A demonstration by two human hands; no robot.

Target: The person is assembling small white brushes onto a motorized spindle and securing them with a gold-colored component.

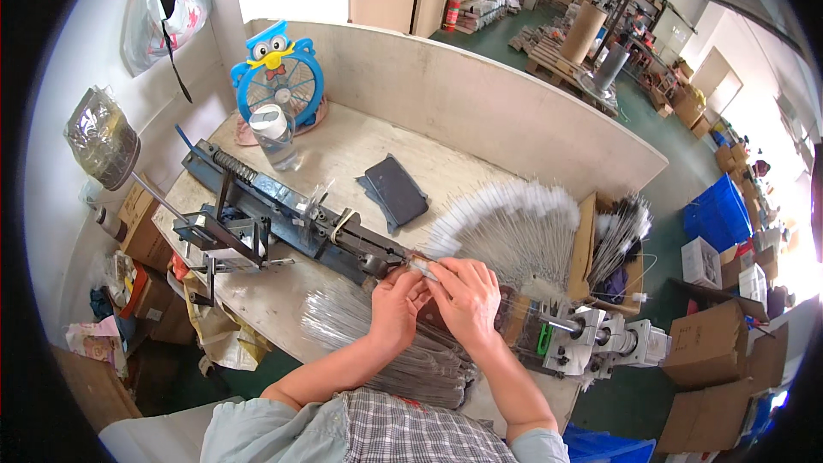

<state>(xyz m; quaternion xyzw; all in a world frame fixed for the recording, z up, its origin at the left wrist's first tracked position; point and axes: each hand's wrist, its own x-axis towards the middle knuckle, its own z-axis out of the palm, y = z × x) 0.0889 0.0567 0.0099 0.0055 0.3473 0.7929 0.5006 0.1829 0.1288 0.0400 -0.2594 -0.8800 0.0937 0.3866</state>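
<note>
Both my hands meet at the right end of a long dark metal bench machine (291, 206). My left hand (396, 307) is closed in a pinch beside a round dark knob on the rail. Just to its right, my right hand (465, 296) pinches around a small whitish piece (423, 267) at the rail's end. The fingers hide most of that piece. A bundle of thin metal wires (343, 319) lies on the near side, partly under my forearms. Beyond my right hand, many thin wire brushes with white bristle tips (514, 210) are spread in a fan.
At the right end of the bench stands a silver shaft mechanism (600, 341). A cardboard box (586, 244) holds more brushes. A dark phone-like slab (396, 191), a water bottle (276, 141) and a blue cartoon fan (279, 77) stand farther back, before a low partition (480, 90).
</note>
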